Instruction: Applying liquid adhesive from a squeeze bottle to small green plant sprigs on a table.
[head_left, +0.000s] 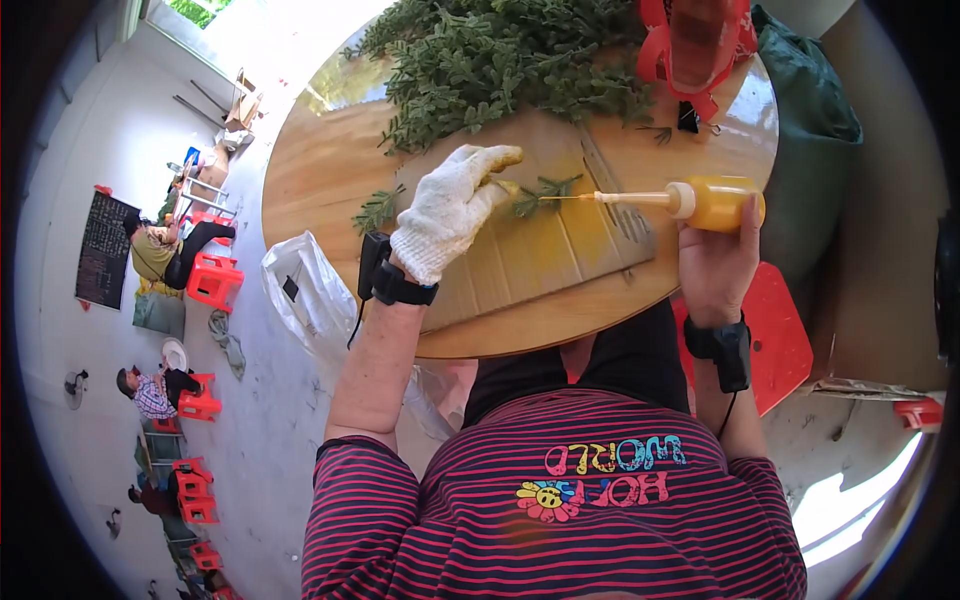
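My left hand (455, 205), in a white knitted glove with yellow-stained fingertips, holds a small green artificial sprig (548, 194) by its end over a cardboard sheet (470, 280). The index finger is raised off it. My bare right hand (718, 262) is wrapped round a squeeze bottle (722, 204) of yellow liquid, tipped on its side. Its long thin nozzle points left, and the needle tip reaches the sprig. Yellow stains mark the cardboard beneath. Another loose sprig (378, 210) lies just left of the glove.
A big heap of green sprigs (490, 70) covers the far side of the round wooden table (310, 150). A red bag (700, 50) sits at the far right. A white plastic bag (310, 290) hangs at the left edge. Other people sit on red stools (213, 280) farther left.
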